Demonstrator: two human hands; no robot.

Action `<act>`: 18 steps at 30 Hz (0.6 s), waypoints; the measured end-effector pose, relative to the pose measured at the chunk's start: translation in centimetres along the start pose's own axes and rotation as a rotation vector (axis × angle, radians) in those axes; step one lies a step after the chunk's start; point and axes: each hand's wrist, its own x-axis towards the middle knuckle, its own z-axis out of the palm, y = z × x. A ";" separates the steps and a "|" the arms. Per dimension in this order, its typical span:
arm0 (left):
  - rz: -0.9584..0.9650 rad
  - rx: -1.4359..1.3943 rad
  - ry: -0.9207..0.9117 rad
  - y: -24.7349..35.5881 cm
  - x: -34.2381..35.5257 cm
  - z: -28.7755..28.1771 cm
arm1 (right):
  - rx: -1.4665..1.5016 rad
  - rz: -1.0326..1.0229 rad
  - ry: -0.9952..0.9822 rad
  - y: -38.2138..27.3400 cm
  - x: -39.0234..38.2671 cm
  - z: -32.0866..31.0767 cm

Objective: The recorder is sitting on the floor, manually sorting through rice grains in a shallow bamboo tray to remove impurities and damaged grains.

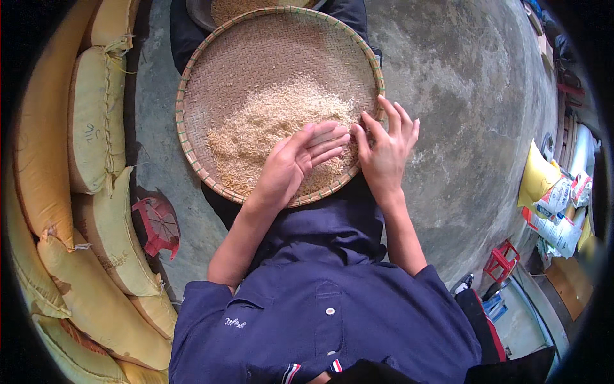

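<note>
A round woven bamboo tray (233, 67) rests over my lap, its rim bound with green and tan strips. Pale husked-looking grain (256, 121) is heaped in the part nearer to me. Over the heap's right side is my left hand (300, 153), palm turned up and inward, fingers stretched out; I see nothing held in it. My right hand (387, 150) is at the tray's right rim, fingers spread and bent, with the thumb and index reaching inward near the left fingertips. Whether a few grains lie between those fingertips is too small to tell.
Beyond the tray stands a basin (203, 13) of grain, partly hidden. Stacked yellow sacks (96, 121) line the left side, with a red plastic stool (157, 224) beside them. Another red stool (502, 259) and a pile of bags (553, 205) are at the right on the concrete floor (460, 128).
</note>
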 end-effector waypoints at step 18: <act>0.049 0.066 0.057 1.3 -0.3 -0.2 | 0.055 0.094 0.038 -0.6 0.6 0.3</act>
